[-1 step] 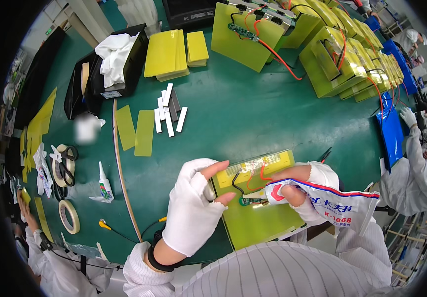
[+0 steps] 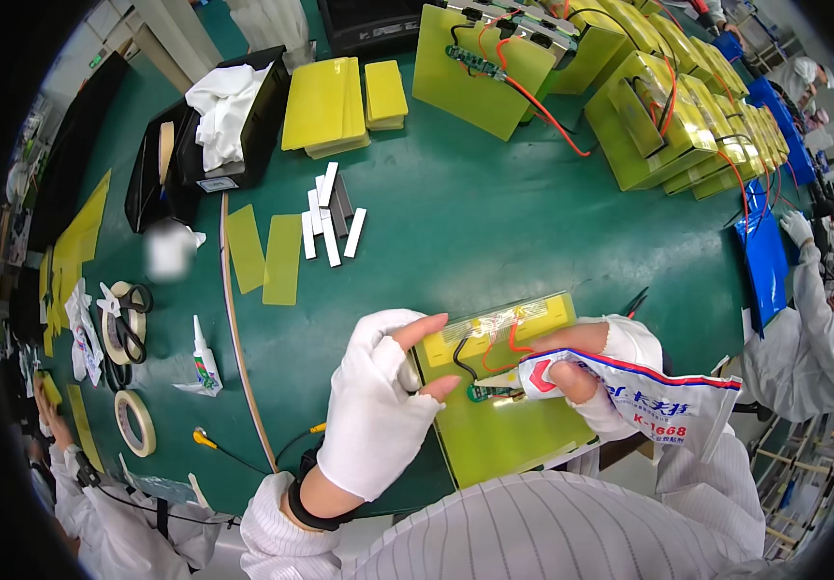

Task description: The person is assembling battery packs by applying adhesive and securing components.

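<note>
A yellow-green battery pack (image 2: 494, 440) lies in front of me at the table's near edge. A small green circuit board (image 2: 494, 392) with black and red wires rests on it. My right hand (image 2: 581, 372), in a white glove with bare fingertips, is closed round a white, red and blue glue tube (image 2: 663, 396). The tube's pale nozzle points left, at the circuit board; whether they touch I cannot tell. My left hand (image 2: 383, 401), gloved the same way, is at the pack's left edge with thumb and forefinger apart. Its other fingers are mostly hidden.
Wired battery packs (image 2: 658, 116) crowd the far right, beside a blue bin (image 2: 765, 256). Yellow sheets (image 2: 325, 106), white strips (image 2: 335, 217) and a black tray (image 2: 252, 145) lie farther off. Leftward are a small glue bottle (image 2: 204, 358), scissors (image 2: 127, 324) and a tape roll (image 2: 134, 423). Co-workers flank me.
My hands, the glue tube and the pack have not visibly moved. At the far left, a co-worker's hand has shifted very slightly.
</note>
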`<state>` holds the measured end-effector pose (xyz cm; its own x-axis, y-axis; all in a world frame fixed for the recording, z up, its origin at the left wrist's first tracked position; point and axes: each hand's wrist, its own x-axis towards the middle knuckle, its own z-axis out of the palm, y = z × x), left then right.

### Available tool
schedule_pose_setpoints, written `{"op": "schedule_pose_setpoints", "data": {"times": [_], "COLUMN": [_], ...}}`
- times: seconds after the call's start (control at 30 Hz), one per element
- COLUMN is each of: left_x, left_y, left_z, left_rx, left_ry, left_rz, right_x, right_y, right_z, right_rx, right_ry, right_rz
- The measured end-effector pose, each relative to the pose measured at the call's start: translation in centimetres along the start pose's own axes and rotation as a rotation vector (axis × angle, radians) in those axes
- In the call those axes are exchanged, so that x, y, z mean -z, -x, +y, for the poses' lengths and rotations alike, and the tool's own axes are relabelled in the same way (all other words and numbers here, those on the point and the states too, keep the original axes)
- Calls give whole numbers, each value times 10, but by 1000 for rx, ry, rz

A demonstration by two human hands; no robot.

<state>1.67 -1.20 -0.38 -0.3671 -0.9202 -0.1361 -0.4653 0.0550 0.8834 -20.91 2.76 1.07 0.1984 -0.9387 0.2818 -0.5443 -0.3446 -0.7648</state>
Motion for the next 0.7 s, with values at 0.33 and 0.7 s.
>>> {"op": "schedule_pose_setpoints", "data": {"times": [0.33, 0.7], "left_x": [0, -1], "left_y": [1, 0], "left_z": [1, 2], "left_rx": [31, 50], "left_ry": [27, 61], "left_rz": [-7, -11], "right_x": [-3, -3], "right_y": [7, 4], "right_z": [-1, -2], "right_rx": [-108, -12], "right_ry": [-20, -8], "right_rz": [-12, 47]}}
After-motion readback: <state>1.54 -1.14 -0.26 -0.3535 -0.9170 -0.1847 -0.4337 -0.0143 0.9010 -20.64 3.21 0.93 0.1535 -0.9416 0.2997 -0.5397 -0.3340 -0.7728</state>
